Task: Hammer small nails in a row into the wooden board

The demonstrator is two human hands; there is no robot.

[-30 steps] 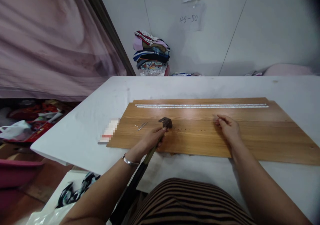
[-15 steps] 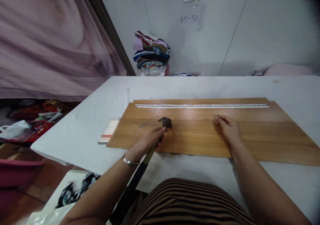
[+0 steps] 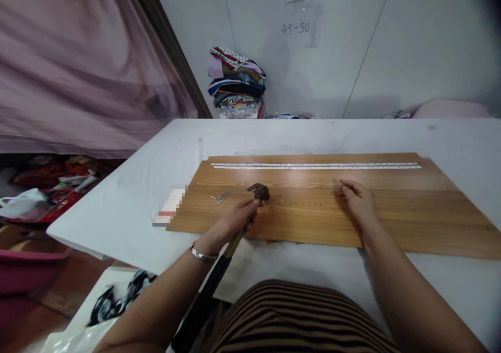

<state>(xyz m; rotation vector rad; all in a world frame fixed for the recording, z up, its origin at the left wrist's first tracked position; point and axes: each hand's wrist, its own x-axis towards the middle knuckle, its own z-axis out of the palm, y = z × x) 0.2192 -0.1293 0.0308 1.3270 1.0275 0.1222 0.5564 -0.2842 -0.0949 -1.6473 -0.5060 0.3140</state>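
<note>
My left hand (image 3: 238,220) is wrapped round a claw hammer (image 3: 261,192), gripping it close below the dark metal head. The hammer's handle runs back under my forearm toward my body. My right hand (image 3: 360,202) is closed in a pinch above the right part of a wooden board (image 3: 297,227); whatever lies between its fingertips is too small to make out. A row of small dark nail heads or holes (image 3: 298,203) crosses the board between my hands. Several loose nails (image 3: 222,198) lie on the board left of the hammer head.
Two white ruler strips (image 3: 317,166) lie along the board's far side. A blurred-out small box (image 3: 172,206) is by its left edge. The board rests on a white table (image 3: 129,201). Folded clothes (image 3: 237,86) are piled behind the table, and a pink curtain (image 3: 86,66) hangs at left.
</note>
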